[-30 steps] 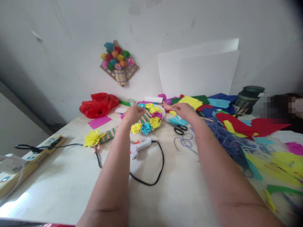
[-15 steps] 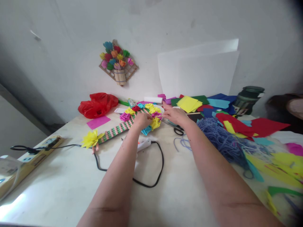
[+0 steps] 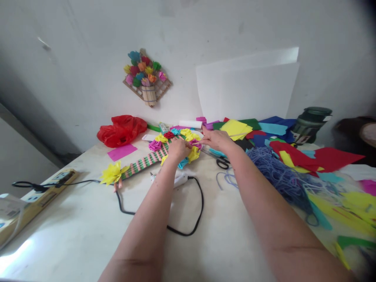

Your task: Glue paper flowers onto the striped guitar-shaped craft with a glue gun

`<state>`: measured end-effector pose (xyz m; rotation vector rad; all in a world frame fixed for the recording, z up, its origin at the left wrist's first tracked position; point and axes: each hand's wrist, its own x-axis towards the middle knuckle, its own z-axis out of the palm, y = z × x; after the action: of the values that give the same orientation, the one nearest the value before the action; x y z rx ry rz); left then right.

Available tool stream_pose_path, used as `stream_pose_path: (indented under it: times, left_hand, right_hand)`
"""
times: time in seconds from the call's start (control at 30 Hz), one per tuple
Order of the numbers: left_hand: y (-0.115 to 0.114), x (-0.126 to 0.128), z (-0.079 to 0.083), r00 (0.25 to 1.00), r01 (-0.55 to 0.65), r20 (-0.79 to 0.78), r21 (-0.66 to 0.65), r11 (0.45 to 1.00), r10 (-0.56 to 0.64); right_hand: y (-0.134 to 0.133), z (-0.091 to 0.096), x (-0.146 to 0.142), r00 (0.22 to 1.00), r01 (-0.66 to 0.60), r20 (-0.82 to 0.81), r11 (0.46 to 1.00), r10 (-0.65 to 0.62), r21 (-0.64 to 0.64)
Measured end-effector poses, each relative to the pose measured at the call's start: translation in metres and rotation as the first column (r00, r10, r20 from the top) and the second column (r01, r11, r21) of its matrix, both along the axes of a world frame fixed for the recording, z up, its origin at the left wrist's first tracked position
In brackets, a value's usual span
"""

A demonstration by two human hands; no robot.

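A paper flower craft [image 3: 147, 159] lies at the far middle of the white table [image 3: 73, 235]. It has a green and pink striped handle, a yellow flower at its near end and a ring of coloured paper flowers at its far end. My left hand [image 3: 179, 148] rests curled on that ring, fingers closed over the flowers. My right hand [image 3: 216, 139] is just to the right, almost touching the left hand. It pinches a thin pale stick [image 3: 239, 135] that points right over the coloured paper.
A white glue gun [image 3: 180, 179] with a black cord [image 3: 188, 223] lies near my left forearm. Scissors [image 3: 222, 161], purple yarn [image 3: 276, 172] and coloured paper sheets [image 3: 296, 154] fill the right side. Red bag [image 3: 122, 129], power strip [image 3: 44, 192], dark jar [image 3: 311, 123].
My left hand has slid right along the craft onto the flower ring, uncovering the flowers at its left. My right hand came left to meet it, now holding the thin stick.
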<state>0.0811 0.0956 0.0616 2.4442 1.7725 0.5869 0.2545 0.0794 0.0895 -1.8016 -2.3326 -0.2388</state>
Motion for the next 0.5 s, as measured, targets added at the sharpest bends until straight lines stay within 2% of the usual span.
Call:
stream_pose_path:
  times: [0.13,0.5]
  left_hand:
    - [0.0011,-0.0004,-0.0004,1.000,-0.030,0.000,-0.022,0.999,0.030]
    - [0.0072,-0.0021,-0.0032,1.000,-0.018,-0.018,-0.042,0.999,0.017]
  right_hand:
    - [0.0025,-0.0006,0.0010,1.000,-0.008,0.012,1.000,0.008,0.004]
    - [0.0104,0.0051,-0.0067,0.997,-0.068,0.020,0.998,0.069,-0.015]
